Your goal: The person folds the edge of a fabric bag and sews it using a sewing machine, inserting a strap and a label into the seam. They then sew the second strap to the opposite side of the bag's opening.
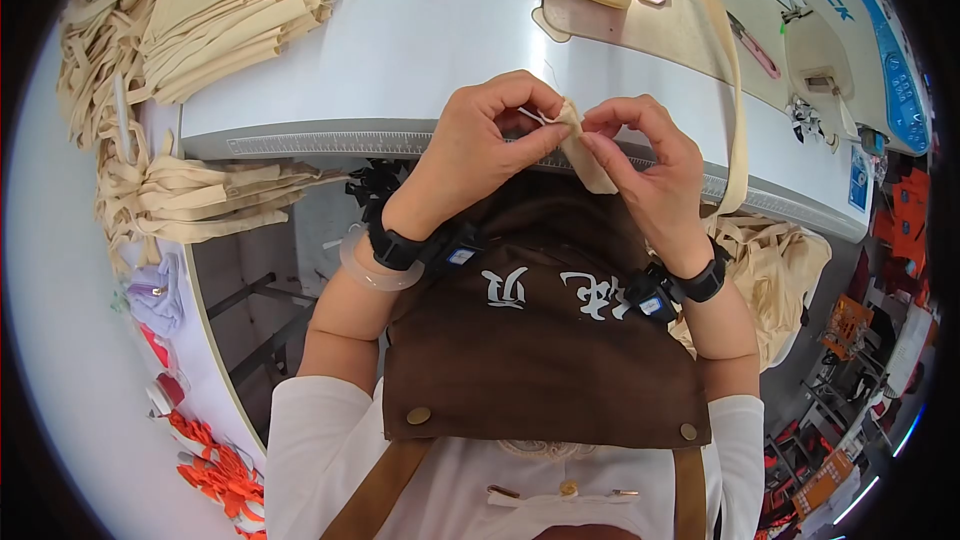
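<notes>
A short beige fabric strip (pixel 594 168) is pinched between my two hands at the table's front edge. My left hand (pixel 492 130) grips its upper end between thumb and forefinger. A thin white piece, too small to name, pokes out by those fingers. My right hand (pixel 645 145) holds the same strip from the other side, its thumb and fingertips closed on the edge. The strip's lower end hangs down over the brown apron (pixel 540 370).
A JACK sewing machine (pixel 850 30) stands at the right, with a pink-handled tool (pixel 755 45) on its bed and a long beige strap (pixel 738 130) hanging over the edge. Stacked beige fabric (pixel 240 10) lies far left. More beige cloth (pixel 770 270) sits below right.
</notes>
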